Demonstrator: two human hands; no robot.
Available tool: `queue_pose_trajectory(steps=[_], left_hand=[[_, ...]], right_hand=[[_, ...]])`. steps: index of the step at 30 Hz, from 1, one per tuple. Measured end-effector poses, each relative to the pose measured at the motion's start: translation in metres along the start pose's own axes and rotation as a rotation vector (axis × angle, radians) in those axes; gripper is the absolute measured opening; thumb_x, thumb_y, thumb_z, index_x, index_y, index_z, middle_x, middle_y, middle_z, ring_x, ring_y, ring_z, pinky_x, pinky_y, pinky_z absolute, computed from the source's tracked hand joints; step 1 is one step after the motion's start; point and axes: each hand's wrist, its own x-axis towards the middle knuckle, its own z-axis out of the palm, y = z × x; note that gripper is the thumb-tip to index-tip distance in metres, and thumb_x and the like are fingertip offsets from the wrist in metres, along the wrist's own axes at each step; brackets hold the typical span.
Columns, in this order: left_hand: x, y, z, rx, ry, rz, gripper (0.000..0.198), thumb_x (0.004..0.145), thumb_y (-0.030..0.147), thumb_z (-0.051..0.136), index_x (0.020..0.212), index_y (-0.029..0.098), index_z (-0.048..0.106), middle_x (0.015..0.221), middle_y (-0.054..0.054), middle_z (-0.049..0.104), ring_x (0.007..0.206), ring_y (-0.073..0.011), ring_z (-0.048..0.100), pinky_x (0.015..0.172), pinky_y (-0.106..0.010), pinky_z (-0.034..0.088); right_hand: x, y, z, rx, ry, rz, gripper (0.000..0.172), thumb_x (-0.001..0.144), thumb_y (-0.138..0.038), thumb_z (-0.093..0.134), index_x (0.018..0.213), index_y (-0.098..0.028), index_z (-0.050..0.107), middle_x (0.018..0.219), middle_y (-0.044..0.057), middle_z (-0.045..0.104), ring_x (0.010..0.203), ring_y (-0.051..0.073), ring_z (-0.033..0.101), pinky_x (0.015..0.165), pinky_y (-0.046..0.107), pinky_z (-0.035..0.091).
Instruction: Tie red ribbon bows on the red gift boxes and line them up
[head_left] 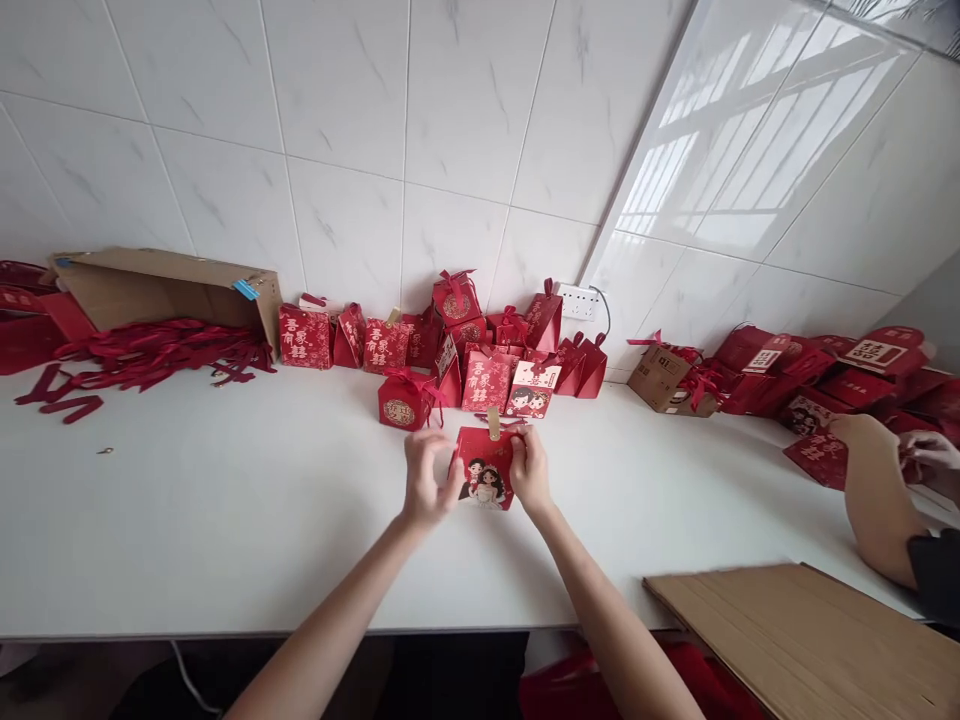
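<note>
A red wedding gift box (480, 452) with a cartoon bride and groom on its front stands upright between my hands. A gold tab (493, 423) sticks up at its top. My right hand (531, 468) grips the box's right edge, thumb at the front. On the other side, my left hand (427, 478) is curved, its thumb touching the box's left edge and its fingers apart from the thumb. Those fingers are slightly blurred. Just behind stand a red box with a gold round emblem (400, 408) and a cream box with cartoon faces (531, 388).
Several finished red boxes (304, 337) line the tiled wall. At left, a cardboard box (165, 265) spills red ribbons (150, 355). Another person's arm (874, 490) works at right beside piled red boxes (847, 385). A cardboard sheet (810, 630) overlaps the front table edge.
</note>
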Motion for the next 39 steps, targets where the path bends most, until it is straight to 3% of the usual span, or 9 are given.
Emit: queue_pose_trajectory(steps=[2,5,8,13,18,22,31,34,39], left_hand=[[0.016,-0.008,0.002,-0.014,-0.081,-0.011,0.018,0.078,0.026,0.059,0.093,0.02,0.051,0.099,-0.007,0.056,0.096,-0.0219,0.055,0.083,-0.038,0.047],[0.032,-0.014,0.011,-0.069,-0.202,-0.051,0.012,0.081,0.025,0.057,0.091,0.021,0.05,0.086,-0.003,0.062,0.08,-0.0158,0.062,0.072,-0.028,0.052],[0.034,-0.011,0.014,-0.097,-0.207,-0.064,0.003,0.085,0.02,0.052,0.082,0.021,0.049,0.076,0.0,0.061,0.071,-0.0125,0.062,0.065,-0.023,0.052],[0.028,-0.002,0.001,-0.144,-0.266,0.023,0.015,0.086,0.011,0.044,0.076,0.02,0.051,0.08,-0.001,0.065,0.074,-0.0118,0.063,0.066,-0.022,0.051],[0.025,0.002,-0.003,-0.189,-0.313,0.004,0.007,0.08,0.016,0.055,0.083,0.019,0.05,0.088,-0.005,0.069,0.08,-0.0171,0.067,0.07,-0.028,0.054],[0.026,0.006,0.001,-0.066,-0.298,0.051,0.009,0.083,0.01,0.055,0.082,0.019,0.059,0.076,0.0,0.069,0.072,-0.0123,0.067,0.065,-0.021,0.053],[0.028,0.008,0.0,-0.024,-0.344,0.158,0.026,0.082,0.012,0.055,0.104,0.02,0.066,0.095,-0.002,0.072,0.084,-0.0151,0.068,0.076,-0.025,0.055],[0.026,0.006,0.001,-0.01,-0.345,0.114,0.024,0.082,0.018,0.058,0.106,0.02,0.063,0.095,-0.003,0.072,0.083,-0.0161,0.069,0.075,-0.025,0.056],[0.021,0.008,0.006,-0.037,-0.194,-0.043,0.016,0.08,0.028,0.066,0.09,0.019,0.059,0.081,0.001,0.071,0.074,-0.0136,0.071,0.067,-0.021,0.057]], right_hand=[[0.001,-0.001,0.003,0.04,-0.031,-0.025,0.019,0.092,-0.024,0.032,0.085,-0.021,0.049,0.08,0.003,0.057,0.072,0.016,0.055,0.068,0.03,0.046],[0.002,-0.005,0.003,0.077,-0.035,-0.045,0.018,0.093,-0.022,0.032,0.086,-0.021,0.049,0.079,0.003,0.055,0.072,0.016,0.054,0.068,0.03,0.045],[-0.003,-0.014,0.002,0.11,-0.032,-0.07,0.018,0.094,-0.019,0.032,0.089,-0.021,0.05,0.081,0.003,0.055,0.075,0.016,0.054,0.069,0.031,0.045],[-0.014,-0.023,0.001,0.189,-0.087,-0.136,0.018,0.093,-0.015,0.035,0.095,-0.021,0.051,0.081,0.003,0.054,0.073,0.015,0.053,0.066,0.029,0.044],[-0.017,-0.025,-0.001,0.238,-0.107,-0.085,0.013,0.093,-0.017,0.038,0.094,-0.021,0.05,0.084,0.003,0.054,0.075,0.015,0.054,0.069,0.029,0.045],[-0.018,-0.028,-0.002,0.259,-0.094,-0.038,0.011,0.093,-0.019,0.038,0.091,-0.021,0.049,0.082,0.002,0.054,0.074,0.014,0.054,0.068,0.028,0.045],[-0.016,-0.029,-0.006,0.259,-0.09,-0.041,0.004,0.09,-0.019,0.045,0.087,-0.022,0.047,0.079,0.001,0.053,0.07,0.013,0.053,0.064,0.027,0.044],[-0.017,-0.029,-0.007,0.254,-0.08,-0.046,0.004,0.089,-0.02,0.047,0.085,-0.022,0.048,0.078,0.001,0.054,0.069,0.013,0.053,0.063,0.027,0.045],[-0.018,-0.028,-0.005,0.244,-0.061,-0.044,0.004,0.088,-0.021,0.049,0.085,-0.022,0.048,0.078,0.0,0.055,0.068,0.013,0.053,0.063,0.027,0.044]])
